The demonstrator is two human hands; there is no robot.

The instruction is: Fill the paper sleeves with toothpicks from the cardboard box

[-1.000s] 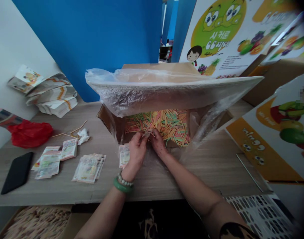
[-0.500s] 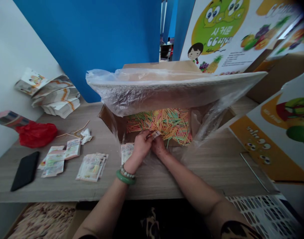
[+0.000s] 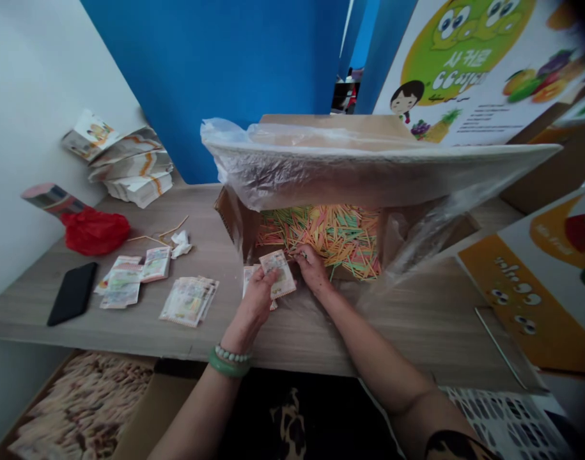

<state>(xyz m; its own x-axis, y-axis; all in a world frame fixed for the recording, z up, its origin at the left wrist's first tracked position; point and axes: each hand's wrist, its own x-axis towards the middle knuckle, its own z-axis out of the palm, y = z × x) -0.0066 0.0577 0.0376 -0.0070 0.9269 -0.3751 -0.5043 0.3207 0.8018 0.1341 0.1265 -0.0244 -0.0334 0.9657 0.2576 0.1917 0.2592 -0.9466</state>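
Note:
My left hand [image 3: 257, 295] grips a small printed packet [image 3: 279, 275] by its lower left side, thumb on top. Partly behind that hand, another printed packet [image 3: 248, 276] lies on the table. My right hand [image 3: 313, 267] is at the near edge of an open cardboard box, with thumb and fingers pinched together. What those fingers hold, if anything, is too small to make out. Thin coloured sticks [image 3: 343, 233] in orange, green, pink and yellow fill the box, which is lined with a clear plastic bag [image 3: 316, 182].
To the left lie a pile of packets [image 3: 189, 301], more packets [image 3: 124, 281], a black phone [image 3: 72, 294], a red plastic bag [image 3: 96, 231] and crumpled tissue [image 3: 181, 244]. Stacked printed bags [image 3: 129, 163] lean by the wall. Printed cartons [image 3: 507, 294] stand at right.
My hands have moved apart. The left hand has drawn back with the packet, which now faces up, while the right stays at the box edge. The whole view has shifted.

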